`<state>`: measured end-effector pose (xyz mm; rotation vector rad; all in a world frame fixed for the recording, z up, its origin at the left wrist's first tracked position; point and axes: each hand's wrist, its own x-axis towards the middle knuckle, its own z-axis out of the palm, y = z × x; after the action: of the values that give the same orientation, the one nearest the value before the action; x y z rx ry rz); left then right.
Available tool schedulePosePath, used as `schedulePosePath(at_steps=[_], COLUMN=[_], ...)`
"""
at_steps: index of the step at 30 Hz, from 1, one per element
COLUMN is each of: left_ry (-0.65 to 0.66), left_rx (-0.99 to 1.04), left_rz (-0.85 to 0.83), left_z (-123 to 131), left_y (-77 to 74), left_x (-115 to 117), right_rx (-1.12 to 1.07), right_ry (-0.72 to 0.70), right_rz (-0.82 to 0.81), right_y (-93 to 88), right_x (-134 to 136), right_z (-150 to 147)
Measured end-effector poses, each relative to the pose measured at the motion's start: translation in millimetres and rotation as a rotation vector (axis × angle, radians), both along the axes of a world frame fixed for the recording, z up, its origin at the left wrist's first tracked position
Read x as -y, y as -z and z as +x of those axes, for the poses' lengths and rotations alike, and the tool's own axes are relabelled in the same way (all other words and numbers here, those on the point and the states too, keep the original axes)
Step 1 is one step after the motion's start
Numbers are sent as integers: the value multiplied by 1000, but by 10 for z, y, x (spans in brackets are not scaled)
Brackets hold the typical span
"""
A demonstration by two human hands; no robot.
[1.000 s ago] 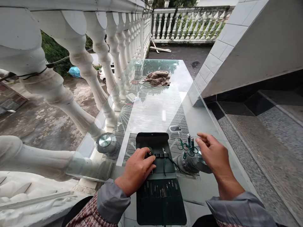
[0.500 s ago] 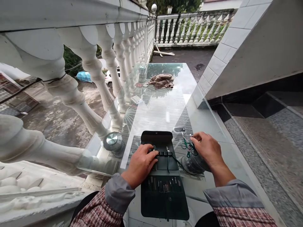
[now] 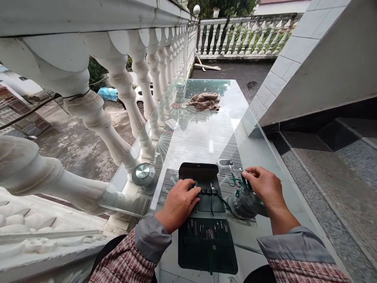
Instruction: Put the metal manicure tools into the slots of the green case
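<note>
A dark green tool case [image 3: 207, 257] lies unfolded on the glass table [image 3: 203, 137], with several small metal tools in its lower pocket. Over the case's upper left part rests my left hand [image 3: 180, 202], thumb and forefinger close together near the elastic loops; what they hold is hidden. Long-handled nippers [image 3: 212, 196] sit in the loops to its right. My right hand [image 3: 265, 186] pinches a small metal nail clipper [image 3: 241, 173] right of the case. Beside it, green-handled scissors [image 3: 235, 181] lie on the glass.
A crumpled brown cloth [image 3: 204, 101] lies toward the table's far end. A small white card [image 3: 171, 124] is on the left side. White balusters [image 3: 113, 82] line the left; stone steps [image 3: 326, 177] are on the right.
The whole view has shifted slightly, moving things a little to the right. My right hand has turned a little, and more of the nail clipper shows. My left hand stays on the case.
</note>
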<state>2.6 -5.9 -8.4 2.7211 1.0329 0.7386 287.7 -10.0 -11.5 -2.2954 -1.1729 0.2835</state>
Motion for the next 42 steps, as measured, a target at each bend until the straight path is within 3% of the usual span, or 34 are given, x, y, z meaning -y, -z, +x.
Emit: schedulePosePath(at_steps=[5, 9, 12, 17, 21, 34, 42], left_ry=[-6, -6, -9, -9, -9, -8, -9], left_rx=[-19, -17, -17, -29, -37, -44, -54], left_rz=[-23, -28, -23, -20, -22, -13, -19], left_z=[-7, -1, 6, 5, 0, -8, -5], left_y=[-11, -4, 10, 21, 23, 13, 16], left_x=[7, 9, 9, 12, 13, 23, 22], right_rx=[-112, -403, -521, -489, -392, -323, -167], right_ry=[62, -113, -273, -280, -296, -266, -405], right_rz=[252, 435, 422, 442, 385, 252, 175], right_y=[-90, -236, -254, -123, -60, -121, -73], right_x=[48, 119, 109, -6, -50, -74, -82], right_z=[-62, -444, -768, -1009, -1020, -1012, -972])
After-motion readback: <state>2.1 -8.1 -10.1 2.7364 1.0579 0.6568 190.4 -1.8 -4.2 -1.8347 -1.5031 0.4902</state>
